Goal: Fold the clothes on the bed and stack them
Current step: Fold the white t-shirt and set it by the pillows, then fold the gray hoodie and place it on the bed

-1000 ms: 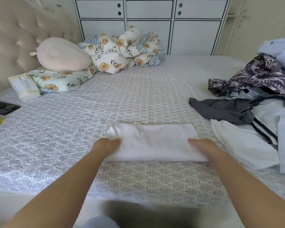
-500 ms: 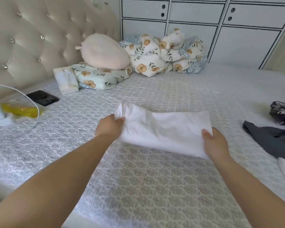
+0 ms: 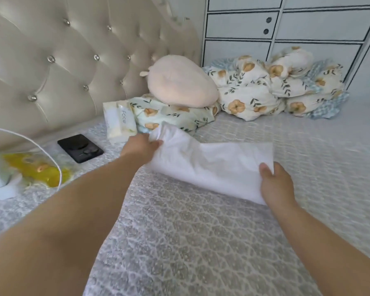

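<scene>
Above the bed [image 3: 201, 242], both hands hold the folded white cloth [image 3: 212, 165]. The left hand [image 3: 140, 146] pinches its 10 o'clock corner, near the tissue pack [image 3: 119, 122]. The right hand [image 3: 278, 184] grips the 4 o'clock end, thumb on top.

Bed [image 3: 201, 242] with grey patterned quilted cover. Directly on it: black phone [image 3: 80, 148], yellow packet [image 3: 36, 169], tissue pack [image 3: 119, 121], floral pillow [image 3: 171, 116], bunched floral duvet [image 3: 276, 86], folded white garment [image 3: 214, 165] partly lifted.

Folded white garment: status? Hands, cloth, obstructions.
Left hand and right hand each grip an end. Folded white garment held over grey patterned bedspread. Black phone, tissue pack near left end.
</scene>
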